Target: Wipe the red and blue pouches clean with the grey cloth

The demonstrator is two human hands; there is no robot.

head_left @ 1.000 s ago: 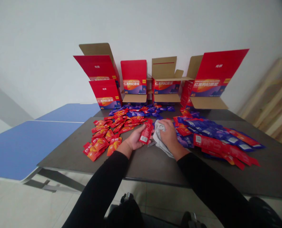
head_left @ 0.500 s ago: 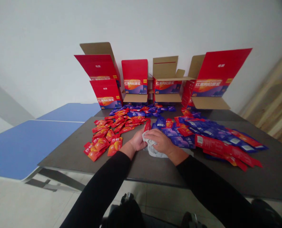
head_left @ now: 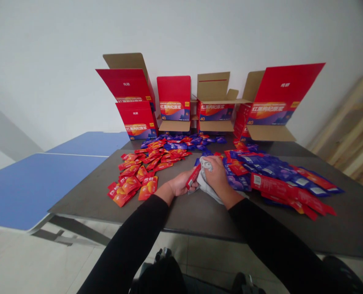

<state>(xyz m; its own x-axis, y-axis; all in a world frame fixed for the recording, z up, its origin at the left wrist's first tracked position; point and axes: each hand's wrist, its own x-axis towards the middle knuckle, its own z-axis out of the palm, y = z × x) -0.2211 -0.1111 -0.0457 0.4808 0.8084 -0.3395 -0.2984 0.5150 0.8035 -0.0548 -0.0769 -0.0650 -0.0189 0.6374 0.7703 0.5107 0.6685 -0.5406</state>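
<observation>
My left hand (head_left: 181,183) is closed around a red pouch (head_left: 193,177), which is held edge-up above the table. In my right hand (head_left: 215,174) a pale grey cloth (head_left: 206,179) is bunched, pressed at the far end of the pouch. Part of the cloth hangs down to the table and is hidden by my wrist. Left of my hands lies a spread of red pouches (head_left: 148,187) with orange fruit prints. Beside my right hand, purple pouches (head_left: 241,182) lie mixed with red ones.
Open red cartons (head_left: 175,98) stand along the back of the dark table (head_left: 181,220). Red and purple pouches (head_left: 181,145) are heaped before them. Long red pouches (head_left: 287,192) are stacked at right. A blue table (head_left: 46,188) adjoins at left; wooden boards (head_left: 352,134) lean at far right.
My right hand and the cloth have moved right and slightly up along the pouch. The pouch has tilted to the right, and more of it shows between my hands.
</observation>
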